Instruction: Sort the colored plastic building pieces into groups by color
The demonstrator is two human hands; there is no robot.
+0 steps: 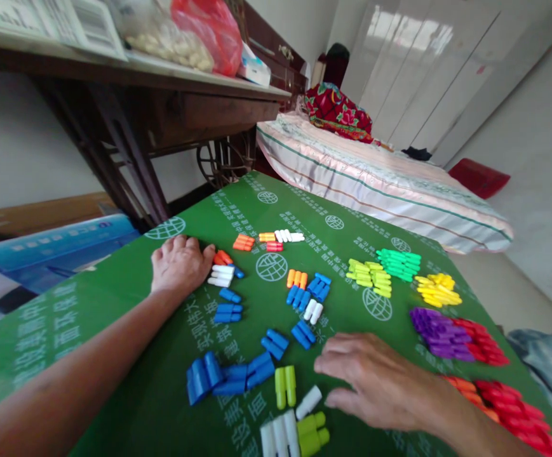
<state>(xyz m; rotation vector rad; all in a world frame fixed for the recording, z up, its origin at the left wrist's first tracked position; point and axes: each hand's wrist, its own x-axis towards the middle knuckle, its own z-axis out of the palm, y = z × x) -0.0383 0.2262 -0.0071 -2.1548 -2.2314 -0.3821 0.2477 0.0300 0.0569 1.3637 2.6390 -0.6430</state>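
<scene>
My left hand (pixel 178 263) rests on the green board with its fingers lightly bent and thumb stretched out. Its thumb is beside orange pieces (pixel 223 257) and white pieces (pixel 221 275), all small plastic bits shaped like pen caps. Blue pieces (pixel 228 313) lie just nearer to me. My right hand (pixel 366 381) hovers low over the board, thumb and fingers apart, with nothing visible between them. Close to its fingertips are a single white piece (pixel 309 402), blue pieces (pixel 303 334) and lime-green pieces (pixel 285 387). A curved blue row (pixel 232 379) lies left of these.
Sorted piles line the right: lime (pixel 370 277), green (pixel 399 263), yellow (pixel 437 290), purple (pixel 440 334) and red (pixel 518 412). The board (pixel 161 381) carries printed white lettering. A wooden table (pixel 185 79) with bags overhangs the back left; a bed (pixel 375 178) stands behind.
</scene>
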